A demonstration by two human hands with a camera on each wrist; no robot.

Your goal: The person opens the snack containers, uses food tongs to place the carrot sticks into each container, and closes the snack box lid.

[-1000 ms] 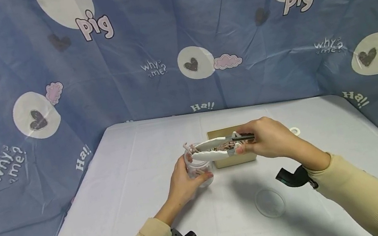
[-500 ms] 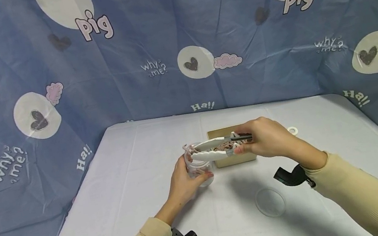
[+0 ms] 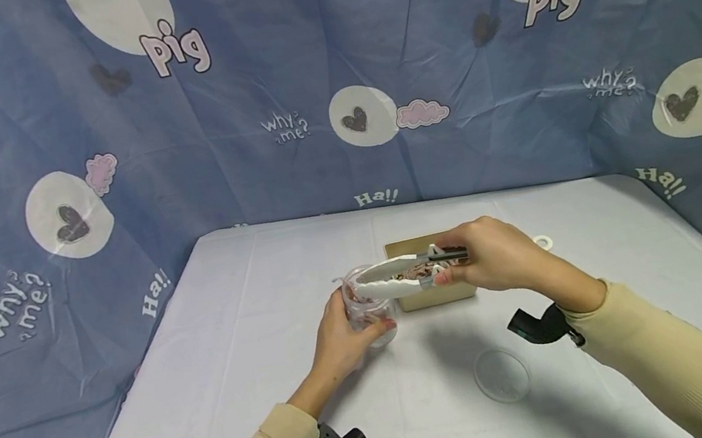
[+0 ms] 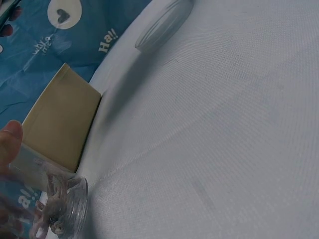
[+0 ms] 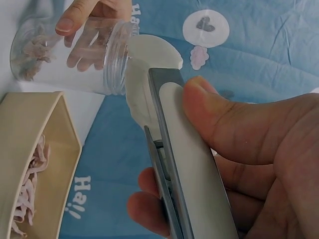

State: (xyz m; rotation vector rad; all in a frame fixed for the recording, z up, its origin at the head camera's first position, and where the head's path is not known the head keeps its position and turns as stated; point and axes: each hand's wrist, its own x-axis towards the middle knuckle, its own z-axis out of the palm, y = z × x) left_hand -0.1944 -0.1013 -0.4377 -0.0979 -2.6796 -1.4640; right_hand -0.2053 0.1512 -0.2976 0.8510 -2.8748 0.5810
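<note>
While the left hand [image 3: 337, 339] is holding a clear jar [image 3: 375, 316] on the white table [image 3: 251, 291], its fingers clamped round the side, the right hand [image 3: 502, 259] is gripping tongs [image 3: 395, 289] between thumb and fingers. The tongs' white ends are sitting at the jar's mouth. Pinkish strips [image 5: 30, 194] are lying low in the jar and in the tan box [image 3: 439, 298] just beside it. A clear lid [image 3: 502, 375] is lying nearer the person.
</note>
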